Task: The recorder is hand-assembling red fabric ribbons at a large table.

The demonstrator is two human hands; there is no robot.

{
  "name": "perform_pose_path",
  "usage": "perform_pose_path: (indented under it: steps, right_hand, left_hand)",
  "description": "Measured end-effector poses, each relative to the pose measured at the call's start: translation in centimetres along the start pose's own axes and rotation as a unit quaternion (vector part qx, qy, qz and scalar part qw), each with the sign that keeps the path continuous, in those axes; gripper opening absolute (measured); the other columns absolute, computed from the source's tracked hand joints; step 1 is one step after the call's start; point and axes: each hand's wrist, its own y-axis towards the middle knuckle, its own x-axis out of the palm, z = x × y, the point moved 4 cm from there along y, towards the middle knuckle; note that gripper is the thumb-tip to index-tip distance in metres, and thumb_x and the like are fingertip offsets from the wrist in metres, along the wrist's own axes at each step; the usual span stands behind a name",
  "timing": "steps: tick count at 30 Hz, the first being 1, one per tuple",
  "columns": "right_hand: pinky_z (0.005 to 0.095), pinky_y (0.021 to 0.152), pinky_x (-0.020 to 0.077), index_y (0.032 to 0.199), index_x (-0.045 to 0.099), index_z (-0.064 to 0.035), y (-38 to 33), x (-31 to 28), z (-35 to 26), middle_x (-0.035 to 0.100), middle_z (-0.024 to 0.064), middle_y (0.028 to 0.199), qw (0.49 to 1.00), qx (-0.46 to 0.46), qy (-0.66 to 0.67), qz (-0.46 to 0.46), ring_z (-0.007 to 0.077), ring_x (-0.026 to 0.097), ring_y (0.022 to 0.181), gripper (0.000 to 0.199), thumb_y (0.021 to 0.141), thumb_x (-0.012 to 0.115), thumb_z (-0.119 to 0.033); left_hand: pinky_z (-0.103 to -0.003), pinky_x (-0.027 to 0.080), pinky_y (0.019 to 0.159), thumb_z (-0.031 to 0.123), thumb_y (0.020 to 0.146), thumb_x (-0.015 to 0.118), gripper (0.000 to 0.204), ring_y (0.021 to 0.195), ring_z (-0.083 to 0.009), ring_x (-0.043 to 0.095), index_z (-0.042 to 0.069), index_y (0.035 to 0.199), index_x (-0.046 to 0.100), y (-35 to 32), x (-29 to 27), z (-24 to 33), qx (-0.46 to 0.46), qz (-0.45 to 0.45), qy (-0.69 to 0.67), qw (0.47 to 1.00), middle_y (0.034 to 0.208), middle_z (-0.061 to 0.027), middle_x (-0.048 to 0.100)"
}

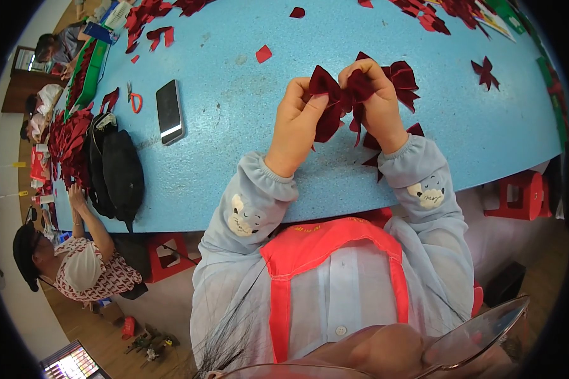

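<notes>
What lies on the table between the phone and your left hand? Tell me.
Nothing: in the head view, only bare blue table lies between the phone and the left hand, which grips the dark red bow.

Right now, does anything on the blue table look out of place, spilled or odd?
Nothing looks damaged. Small dark red fabric scraps lie scattered loose over the blue table, away from the bow that the left hand and right hand pinch. A phone lies askew beside orange-handled scissors.

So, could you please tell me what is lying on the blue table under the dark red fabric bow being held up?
More dark red fabric pieces lie beneath the bow on the blue table; both hands cover most of them.
</notes>
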Motion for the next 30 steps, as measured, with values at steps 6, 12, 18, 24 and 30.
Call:
perform_pose_path:
  steps: [6,12,18,24,30]
  right_hand:
    - [0.0194,0.056,0.0391,0.091,0.054,-0.0052,0.0,-0.2,-0.1,0.055,0.0002,0.082,0.996,-0.009,-0.082,-0.031,0.0057,0.047,0.066,0.014,0.092,0.05,-0.018]
    - [0.0165,0.049,0.0348,0.092,0.055,-0.0055,-0.2,0.5,-0.4,0.054,-0.0018,0.078,0.996,0.054,-0.076,0.002,0.0021,0.045,0.06,0.017,0.093,0.049,-0.021]
    - [0.0154,0.044,0.031,0.091,0.054,-0.0063,-0.4,0.3,0.1,0.053,-0.0029,0.075,0.992,0.059,-0.113,0.015,0.0005,0.042,0.054,0.017,0.094,0.046,-0.021]
    - [0.0155,0.044,0.0309,0.086,0.051,-0.0066,0.2,-0.3,-0.2,0.05,-0.0033,0.072,0.99,-0.002,-0.143,0.01,0.0012,0.042,0.053,0.017,0.093,0.045,-0.021]
    - [0.0165,0.048,0.0338,0.083,0.049,-0.0067,0.3,-0.9,-0.9,0.049,-0.0035,0.072,0.994,0.032,-0.097,0.034,0.003,0.043,0.056,0.013,0.091,0.047,-0.017]
  left_hand:
    - [-0.026,0.051,0.059,0.01,0.09,0.046,0.015,0.072,-0.014,0.06,0.003,0.104,0.047,0.2,0.3,1.0,-0.041,-0.011,-0.006,0.999,0.088,-0.0093,0.06]
    - [-0.021,0.04,0.043,0.015,0.09,0.047,0.018,0.059,-0.008,0.052,0.003,0.103,0.049,-0.3,0.3,0.3,-0.114,0.011,-0.047,0.992,0.079,-0.005,0.058]
    - [-0.018,0.029,0.039,0.018,0.089,0.049,0.015,0.048,-0.0041,0.04,0.006,0.099,0.049,0.3,0.3,-0.5,-0.076,0.006,-0.014,0.997,0.075,-0.0019,0.054]
    - [-0.018,0.028,0.04,0.016,0.09,0.048,0.012,0.048,-0.0055,0.038,0.009,0.099,0.048,1.4,0.1,-0.7,-0.068,-0.036,-0.061,0.995,0.077,-0.004,0.052]
    - [-0.019,0.026,0.041,0.026,0.091,0.049,0.017,0.048,-0.0052,0.036,0.009,0.094,0.05,1.7,1.1,-0.9,-0.117,-0.068,-0.006,0.991,0.069,-0.0012,0.049]
